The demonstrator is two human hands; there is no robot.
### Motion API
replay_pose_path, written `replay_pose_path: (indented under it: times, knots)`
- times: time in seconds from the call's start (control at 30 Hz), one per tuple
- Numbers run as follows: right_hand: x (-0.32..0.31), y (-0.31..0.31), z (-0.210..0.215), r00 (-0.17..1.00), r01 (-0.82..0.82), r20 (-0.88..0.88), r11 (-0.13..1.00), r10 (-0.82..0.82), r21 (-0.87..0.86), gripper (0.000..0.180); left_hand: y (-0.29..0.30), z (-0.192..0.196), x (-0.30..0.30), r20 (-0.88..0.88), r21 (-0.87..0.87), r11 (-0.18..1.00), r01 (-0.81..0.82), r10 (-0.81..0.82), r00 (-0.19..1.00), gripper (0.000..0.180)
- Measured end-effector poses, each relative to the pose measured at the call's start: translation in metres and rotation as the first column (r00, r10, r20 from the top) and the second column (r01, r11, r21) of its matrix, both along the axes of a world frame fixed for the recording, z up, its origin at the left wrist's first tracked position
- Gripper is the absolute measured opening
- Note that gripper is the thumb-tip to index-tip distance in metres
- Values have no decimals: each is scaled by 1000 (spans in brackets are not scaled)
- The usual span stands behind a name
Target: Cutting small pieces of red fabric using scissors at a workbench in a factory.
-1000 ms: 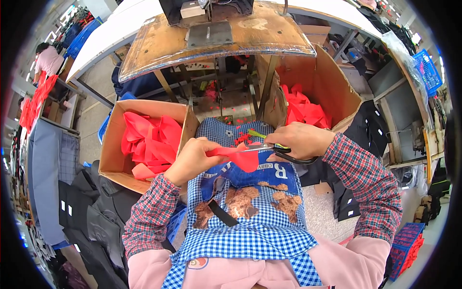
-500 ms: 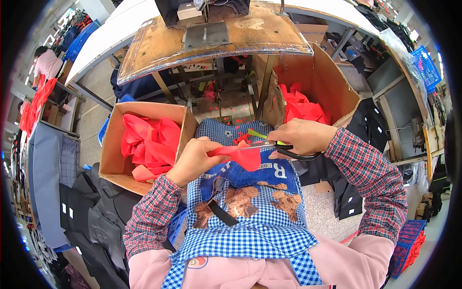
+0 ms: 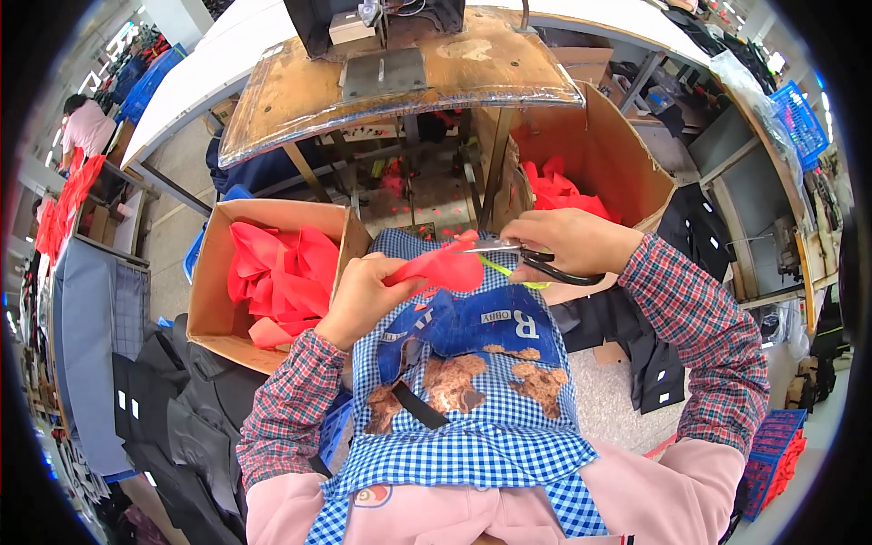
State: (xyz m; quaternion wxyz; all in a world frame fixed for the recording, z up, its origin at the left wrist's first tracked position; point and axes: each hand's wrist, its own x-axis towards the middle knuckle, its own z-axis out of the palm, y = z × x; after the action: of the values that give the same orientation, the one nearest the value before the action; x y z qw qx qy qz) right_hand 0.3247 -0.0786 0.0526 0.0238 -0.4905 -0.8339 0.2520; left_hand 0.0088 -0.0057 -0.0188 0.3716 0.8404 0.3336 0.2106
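Note:
My left hand (image 3: 365, 295) pinches a red cloth piece (image 3: 447, 269) by its left end, above my lap. In my right hand (image 3: 577, 238) is a pair of scissors (image 3: 565, 269) with black handles, its blades pointing left. The blades meet the upper right part of the cloth, where a small tab sticks up. A yellow-green strip (image 3: 496, 266) hangs below the scissors near my right fingers. Beneath both hands lies my blue checked apron (image 3: 481, 454), with a denim patch and worn brown areas.
On the left stands a cardboard box (image 3: 207, 304) with red cloth pieces (image 3: 283, 272). Another box (image 3: 627, 145), at the right, holds more red pieces (image 3: 565, 191). A worn wooden machine table (image 3: 490, 64) is ahead. Black garments (image 3: 182, 400) lie at the left; a person (image 3: 88, 127) is far left.
The red piece has tilted up at its right end. The scissors have drawn back right, from lying along its upper edge to its upper right corner.

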Motion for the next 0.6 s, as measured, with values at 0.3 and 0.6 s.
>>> replay_pose_path:
  times: [0.3, 0.6]
  knots:
    - [9, -4, -5, 863, 361, -436, 916, -255, 177, 42, 28, 8, 47, 256, -110, 975, -194, 217, 942, 25]
    - [23, -33, -16, 543, 611, -659, 783, -521, -116, 20, 118, 34, 128, 587, -128, 959, -252, 278, 760, 28]
